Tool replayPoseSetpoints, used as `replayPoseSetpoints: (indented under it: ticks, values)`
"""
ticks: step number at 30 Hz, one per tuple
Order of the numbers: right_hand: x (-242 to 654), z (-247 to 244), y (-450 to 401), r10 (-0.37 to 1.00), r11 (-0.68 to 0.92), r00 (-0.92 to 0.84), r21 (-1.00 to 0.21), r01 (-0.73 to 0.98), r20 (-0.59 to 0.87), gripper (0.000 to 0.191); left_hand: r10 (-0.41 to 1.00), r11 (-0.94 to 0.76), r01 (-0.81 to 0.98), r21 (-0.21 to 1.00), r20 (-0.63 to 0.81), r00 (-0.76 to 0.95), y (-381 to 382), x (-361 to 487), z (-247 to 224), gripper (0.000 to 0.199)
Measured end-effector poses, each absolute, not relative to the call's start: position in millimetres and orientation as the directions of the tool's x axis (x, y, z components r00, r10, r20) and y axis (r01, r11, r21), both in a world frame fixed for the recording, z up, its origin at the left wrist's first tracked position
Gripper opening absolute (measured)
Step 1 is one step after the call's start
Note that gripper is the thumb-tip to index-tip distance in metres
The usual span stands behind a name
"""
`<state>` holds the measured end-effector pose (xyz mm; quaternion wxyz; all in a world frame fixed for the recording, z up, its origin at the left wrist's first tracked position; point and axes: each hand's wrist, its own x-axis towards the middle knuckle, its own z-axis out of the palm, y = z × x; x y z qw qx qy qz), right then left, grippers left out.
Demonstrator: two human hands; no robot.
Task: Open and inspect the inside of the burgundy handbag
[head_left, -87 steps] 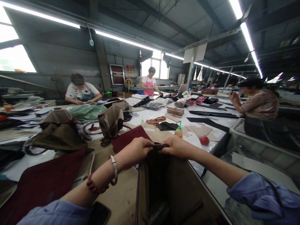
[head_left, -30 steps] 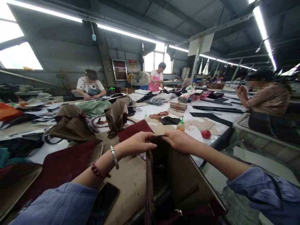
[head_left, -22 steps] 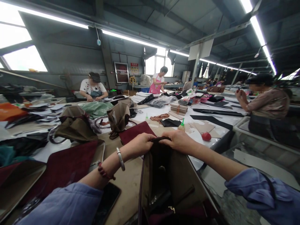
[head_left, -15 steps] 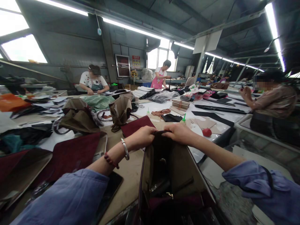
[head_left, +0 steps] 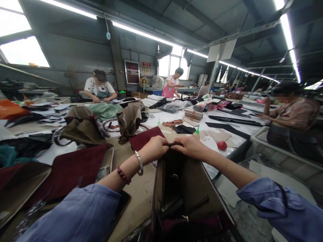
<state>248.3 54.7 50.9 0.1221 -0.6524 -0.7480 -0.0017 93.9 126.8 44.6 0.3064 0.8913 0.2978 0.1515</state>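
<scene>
An open handbag (head_left: 195,181) stands in front of me, with a brown lining, dark edges and a small metal zipper part inside. My left hand (head_left: 157,147) is closed on the far top edge of the bag, thumb and fingers pinching it. Close beside it, my right hand (head_left: 191,147) pinches the same edge. The strip of rim between the two hands looks dark and slightly bent. The bag's near end is in deep shadow, and its outer faces are mostly hidden.
Maroon bag panels (head_left: 73,168) lie to the left, with brown unfinished bags (head_left: 87,129) behind them. A green-tipped glue bottle (head_left: 197,130) and a red ball-like object (head_left: 222,145) are beyond my right hand. A white bin (head_left: 285,151) stands right. Co-workers sit or stand around the table.
My hands have come slightly nearer each other, and the right one sits a little lower; the pinched edge lies flatter. At right, a co-worker's hands have moved apart.
</scene>
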Motion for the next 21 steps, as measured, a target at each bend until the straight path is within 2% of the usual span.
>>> replayPoseSetpoints:
  ticks: [3, 9, 12, 14, 17, 19, 21]
  values:
    - [249, 50, 57, 0.978, 0.149, -0.124, -0.144, 0.978, 0.170, 0.021, 0.632, -0.649, 0.463, 0.603, 0.089, 0.770, 125, 96, 47, 0.022]
    - [247, 51, 62, 0.976, 0.134, -0.123, -0.052, 0.990, 0.177, 0.022, 0.637, -0.630, 0.458, 0.627, 0.080, 0.767, 127, 98, 46, 0.022]
    - [246, 53, 59, 0.974, 0.129, -0.115, -0.059, 0.990, 0.193, 0.021, 0.631, -0.635, 0.444, 0.633, 0.093, 0.770, 123, 98, 44, 0.023]
    - [246, 53, 46, 0.968, 0.151, -0.122, -0.119, 0.981, 0.220, 0.021, 0.598, -0.631, 0.375, 0.679, 0.118, 0.792, 116, 92, 46, 0.029]
    - [250, 53, 10, 0.953, 0.142, -0.050, -0.297, 0.944, 0.297, 0.023, 0.577, -0.550, 0.209, 0.809, 0.188, 0.794, 105, 71, 54, 0.047]
    - [256, 55, -21, 0.927, 0.018, 0.159, -0.464, 0.886, 0.341, 0.025, 0.605, -0.486, 0.153, 0.860, 0.205, 0.769, 99, 52, 58, 0.049]
    - [262, 59, -50, 0.852, -0.139, 0.394, -0.575, 0.806, 0.346, 0.028, 0.632, -0.460, 0.153, 0.875, 0.202, 0.748, 96, 34, 57, 0.044]
